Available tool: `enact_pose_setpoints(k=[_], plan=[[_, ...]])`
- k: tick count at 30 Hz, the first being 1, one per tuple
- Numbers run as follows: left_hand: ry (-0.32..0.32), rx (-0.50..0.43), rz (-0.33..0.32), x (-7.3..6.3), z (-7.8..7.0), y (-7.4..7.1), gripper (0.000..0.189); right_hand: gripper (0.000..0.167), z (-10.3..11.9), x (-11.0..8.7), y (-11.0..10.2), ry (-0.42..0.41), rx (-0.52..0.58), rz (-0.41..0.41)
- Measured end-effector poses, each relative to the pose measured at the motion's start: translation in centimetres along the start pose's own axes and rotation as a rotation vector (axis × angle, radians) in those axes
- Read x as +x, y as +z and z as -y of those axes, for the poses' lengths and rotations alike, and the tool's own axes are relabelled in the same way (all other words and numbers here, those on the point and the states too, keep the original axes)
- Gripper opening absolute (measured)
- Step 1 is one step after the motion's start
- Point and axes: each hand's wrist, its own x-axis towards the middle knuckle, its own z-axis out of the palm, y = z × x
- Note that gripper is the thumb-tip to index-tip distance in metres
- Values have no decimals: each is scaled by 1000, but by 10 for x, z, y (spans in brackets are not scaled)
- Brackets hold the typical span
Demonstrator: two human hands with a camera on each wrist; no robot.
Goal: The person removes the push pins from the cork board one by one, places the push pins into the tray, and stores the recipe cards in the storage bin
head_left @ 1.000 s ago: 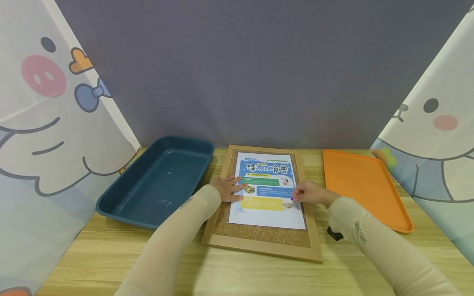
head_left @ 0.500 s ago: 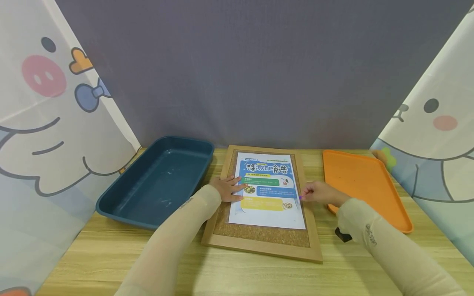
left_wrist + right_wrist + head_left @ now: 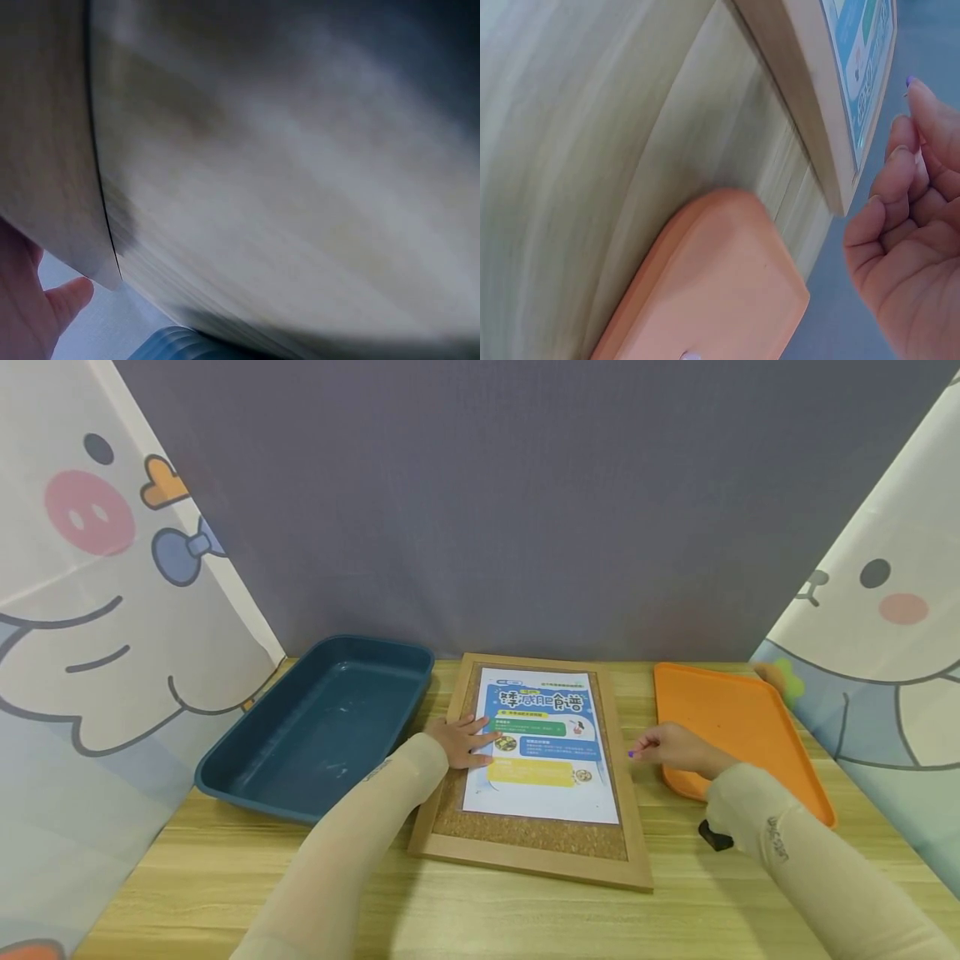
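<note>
A wood-framed corkboard lies on the table with a printed poster on it. My left hand rests with spread fingers on the poster's left edge. Just past the board's right edge, my right hand pinches a small purple push pin between thumb and fingertips. The right wrist view shows this push pin with its thin metal point, while the other fingers curl toward the palm. Part of the left hand appears in the left wrist view, thumb extended.
A deep dark-blue tray stands left of the board. At the right lies a shallow orange tray, partly under my right wrist; a small pale object is on it. Grey fabric walls off the back.
My right hand has moved right, off the poster and beyond the board's frame, carrying the purple push pin. The left hand and the board have stayed put.
</note>
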Motion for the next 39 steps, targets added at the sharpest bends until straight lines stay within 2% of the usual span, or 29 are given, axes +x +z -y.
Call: enact_pose_setpoints(k=[10, 20, 25, 31, 39], plan=[[-1, -4, -2, 0, 1, 1, 61, 15, -7, -14, -11, 48, 18, -19], [1, 17, 0, 1, 1, 1, 62, 17, -13, -27, -20, 102, -10, -28], [2, 29, -4, 5, 3, 4, 62, 17, -19, -32, -25, 104, -46, -50], [14, 34, -24, 8, 6, 8, 62, 18, -27, -39, -32, 128, -23, -56], [4, 47, -19, 4, 2, 4, 62, 17, -43, -49, -40, 151, -25, -71]])
